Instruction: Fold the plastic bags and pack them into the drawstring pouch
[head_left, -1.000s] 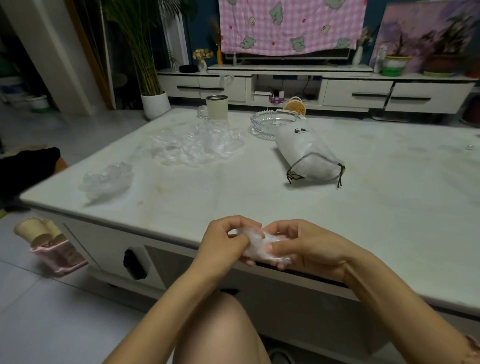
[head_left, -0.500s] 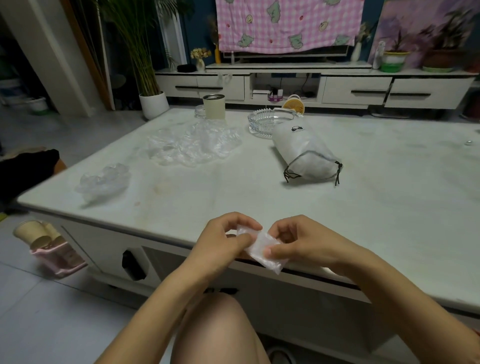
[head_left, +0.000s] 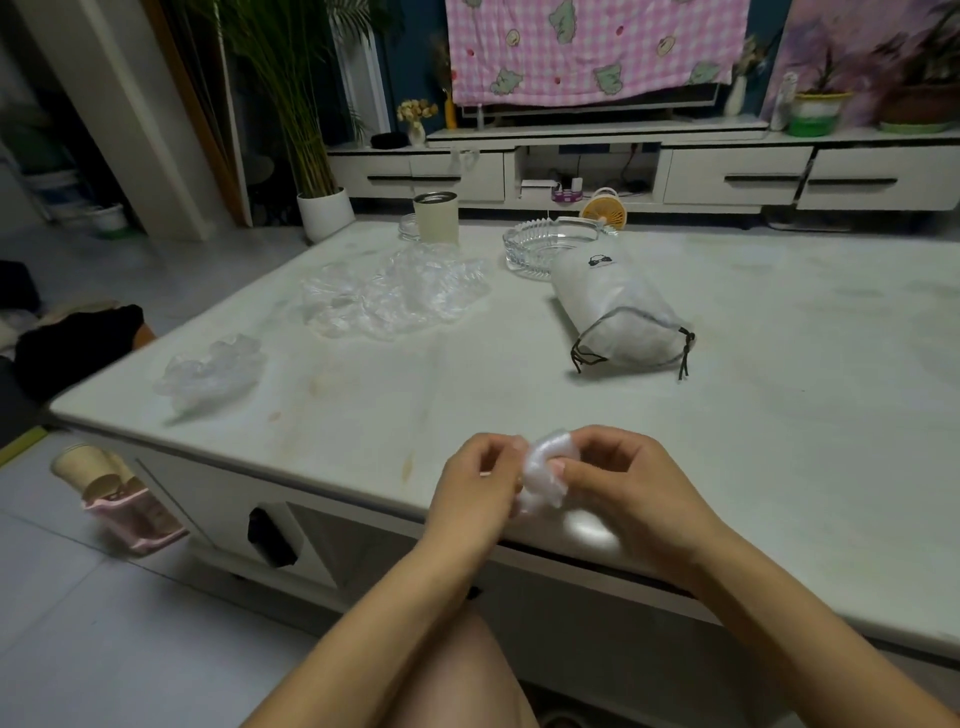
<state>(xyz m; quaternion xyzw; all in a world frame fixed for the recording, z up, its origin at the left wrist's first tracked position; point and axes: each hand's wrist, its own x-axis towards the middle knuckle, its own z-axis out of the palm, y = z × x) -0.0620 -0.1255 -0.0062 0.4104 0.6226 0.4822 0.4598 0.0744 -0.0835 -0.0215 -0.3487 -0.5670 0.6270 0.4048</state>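
Both hands hold one small folded clear plastic bag (head_left: 545, 470) just above the table's near edge. My left hand (head_left: 475, 483) pinches its left side and my right hand (head_left: 618, 483) pinches its right side, fingers curled around it. A heap of loose clear plastic bags (head_left: 389, 296) lies at the table's middle left, and one crumpled bag (head_left: 210, 371) sits near the left edge. The white drawstring pouch (head_left: 618, 317) lies on its side further back, its gathered mouth and dark cords facing me.
On the pale table (head_left: 779, 415) stand a glass ashtray (head_left: 540, 249) and a cream tin cup (head_left: 436, 217) at the back. A pink holder with paper cups (head_left: 111, 493) hangs at the table's left corner. My knee is below the table edge.
Both hands have lifted slightly toward the table edge and kept working the small bag, which is now bunched tighter between them.
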